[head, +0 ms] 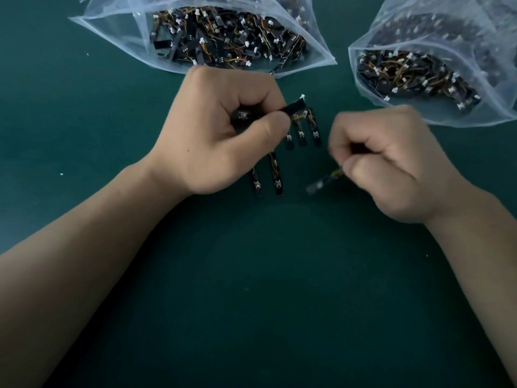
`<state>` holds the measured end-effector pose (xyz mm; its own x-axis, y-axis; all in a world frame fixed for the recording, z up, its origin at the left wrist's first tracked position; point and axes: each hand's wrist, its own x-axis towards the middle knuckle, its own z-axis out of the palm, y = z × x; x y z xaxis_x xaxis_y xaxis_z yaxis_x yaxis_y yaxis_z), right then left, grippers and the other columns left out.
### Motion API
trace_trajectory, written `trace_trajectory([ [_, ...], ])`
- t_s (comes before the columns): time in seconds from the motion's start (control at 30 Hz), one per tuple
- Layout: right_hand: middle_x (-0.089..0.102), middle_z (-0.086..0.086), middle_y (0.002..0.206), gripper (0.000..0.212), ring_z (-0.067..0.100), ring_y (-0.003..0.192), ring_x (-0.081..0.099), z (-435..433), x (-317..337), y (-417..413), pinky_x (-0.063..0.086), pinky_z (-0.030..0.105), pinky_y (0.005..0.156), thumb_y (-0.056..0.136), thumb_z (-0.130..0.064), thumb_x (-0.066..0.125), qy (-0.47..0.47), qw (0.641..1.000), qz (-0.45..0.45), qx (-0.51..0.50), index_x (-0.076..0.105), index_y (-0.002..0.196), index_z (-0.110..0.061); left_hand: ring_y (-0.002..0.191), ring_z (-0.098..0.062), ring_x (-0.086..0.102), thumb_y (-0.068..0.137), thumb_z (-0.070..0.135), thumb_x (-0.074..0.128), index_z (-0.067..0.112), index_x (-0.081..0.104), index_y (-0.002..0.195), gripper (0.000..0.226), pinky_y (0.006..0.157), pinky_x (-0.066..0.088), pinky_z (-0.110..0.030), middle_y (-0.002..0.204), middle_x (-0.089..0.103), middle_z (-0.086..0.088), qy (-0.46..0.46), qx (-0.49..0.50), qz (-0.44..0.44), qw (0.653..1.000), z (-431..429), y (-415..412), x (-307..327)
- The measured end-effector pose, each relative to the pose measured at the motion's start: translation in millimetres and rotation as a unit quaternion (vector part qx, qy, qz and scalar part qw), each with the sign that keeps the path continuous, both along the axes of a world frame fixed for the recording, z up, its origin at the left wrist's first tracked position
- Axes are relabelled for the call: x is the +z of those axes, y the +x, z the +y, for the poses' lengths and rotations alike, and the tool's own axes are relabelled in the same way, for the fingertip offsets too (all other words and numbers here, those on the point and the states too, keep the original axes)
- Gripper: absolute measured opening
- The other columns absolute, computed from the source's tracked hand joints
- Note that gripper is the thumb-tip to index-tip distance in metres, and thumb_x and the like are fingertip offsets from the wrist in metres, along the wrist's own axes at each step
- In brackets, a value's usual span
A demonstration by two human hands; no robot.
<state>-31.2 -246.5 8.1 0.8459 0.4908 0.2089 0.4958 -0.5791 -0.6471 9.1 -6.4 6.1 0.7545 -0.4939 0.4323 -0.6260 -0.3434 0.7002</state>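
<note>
The right hand (391,169) pinches 1 board (321,184) by its wires. Lay it parallel beside the 2 strips (276,175) to its left. The left hand (218,135) grips spares (292,109).

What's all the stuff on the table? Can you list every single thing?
Left bag: one, clear plastic, top middle, full of little black boards with orange-yellow wires and white plugs, too many to count.
Right bag: one, clear plastic, top right, full of the same parts.
Laid-out boards: five, black strips, flat on the mat between the hands, three in a row above two.
Pinched board: black with a white plug; how many are in the grip, I cannot tell.
Blurred board: one, dark with yellowish wires, hanging from the other grip.
Table mat: one, dark green.
White specks: a few, scattered on the mat.
Left hand: pinches the pinched board.
Right hand: holds the blurred board.
</note>
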Motion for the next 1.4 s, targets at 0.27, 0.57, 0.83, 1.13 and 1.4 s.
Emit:
trace_trajectory([
  [0.27, 0.052, -0.022, 0.084, 0.014, 0.002, 0.076, 0.053, 0.0, -2.5, 0.7, 0.044, 0.032, 0.065, 0.081, -0.028, 0.066, -0.087, 0.996, -0.034, -0.006, 0.064, 0.094, -0.025, 0.054, -0.010, 0.047, 0.092, 0.005, 0.065, 0.000, 0.067, 0.074, 0.019, 0.055, 0.031, -0.016, 0.060, 0.057, 0.002, 0.009, 0.003, 0.006, 1.000, -0.1, 0.6, -0.8],
  [0.57, 0.053, -0.017, 0.067, 0.036, 0.006, 0.062, 0.053, 2.0, 1.8, -6.3, 0.042, 0.030, 0.055, 0.082, -0.061, 0.072, -0.107, 0.993, -0.029, -0.038, 0.060, 0.075, -0.028, 0.055, -0.001, 0.045, 0.093, -0.001, 0.064, -0.002, 0.065, 0.072, 0.021, 0.057, 0.030, -0.012, 0.062, 0.053, 0.009, -0.028, 0.060, -0.014, 0.998, 1.1, 5.6, -3.0],
  [0.83, 0.058, -0.011, 0.068, 0.026, 0.006, 0.058, 0.048, 3.3, -1.7, -6.1, 0.039, 0.030, 0.056, 0.085, -0.051, 0.080, -0.092, 0.995, -0.015, -0.033, 0.078, 0.090, -0.025, 0.055, -0.003, 0.044, 0.094, 0.002, 0.065, -0.002, 0.066, 0.072, 0.022, 0.056, 0.030, -0.014, 0.061, 0.055, 0.007, -0.030, 0.095, -0.020, 0.995, 1.6, 7.9, -3.2],
  [1.13, 0.058, -0.013, 0.069, 0.022, 0.002, 0.059, 0.049, 4.4, -6.1, -4.3, 0.038, 0.027, 0.058, 0.089, -0.046, 0.078, -0.081, 0.996, -0.016, -0.036, 0.080, 0.096, -0.026, 0.055, -0.007, 0.045, 0.094, 0.004, 0.066, -0.002, 0.067, 0.073, 0.022, 0.056, 0.031, -0.017, 0.062, 0.057, 0.002, -0.029, 0.097, -0.020, 0.995, 1.7, 7.6, -2.9],
  [1.4, 0.060, -0.012, 0.068, 0.020, 0.011, 0.063, 0.058, 6.8, -8.7, -2.7, 0.049, 0.038, 0.057, 0.090, -0.046, 0.078, -0.074, 0.996, -0.016, -0.043, 0.078, 0.087, -0.027, 0.054, -0.003, 0.045, 0.094, 0.002, 0.065, -0.001, 0.066, 0.073, 0.022, 0.056, 0.030, -0.013, 0.062, 0.055, 0.009, -0.026, 0.085, -0.027, 0.996, 1.3, 7.8, -3.6],
])
